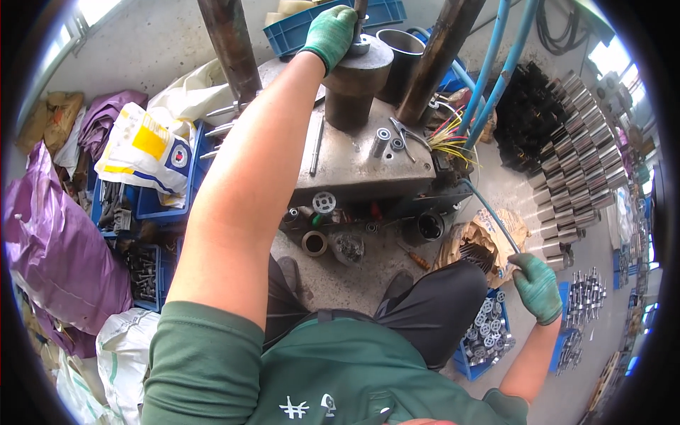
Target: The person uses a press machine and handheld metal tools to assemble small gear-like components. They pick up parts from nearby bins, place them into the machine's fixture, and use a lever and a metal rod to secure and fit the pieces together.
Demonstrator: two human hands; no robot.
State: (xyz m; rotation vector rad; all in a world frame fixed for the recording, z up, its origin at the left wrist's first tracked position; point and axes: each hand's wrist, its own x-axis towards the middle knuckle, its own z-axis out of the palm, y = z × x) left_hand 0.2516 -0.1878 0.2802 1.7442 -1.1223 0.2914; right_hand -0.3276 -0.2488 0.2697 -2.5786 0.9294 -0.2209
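Note:
My left hand [331,37], in a green glove, reaches forward and closes against an upright metal shaft [360,15]; the fingertips are partly hidden. At the shaft's foot a small round metal part [359,47] rests on a thick cylindrical steel block [352,78]. My right hand [537,287], gloved in green too, is wrapped round the lower end of a long blue-grey lever [491,212] at the right. That lever slants up to the side of the metal machine table [354,166]. Upon this table lie pliers [411,138], a thin rod [316,146] and a small metal sleeve [380,143].
Two thick steel columns [232,49] flank the block. Blue bins [161,202] and a purple sack [60,248] stand at the left. Rows of shiny metal cylinders [577,152] line the right. A blue bin of round metal parts [489,333] sits by my right knee.

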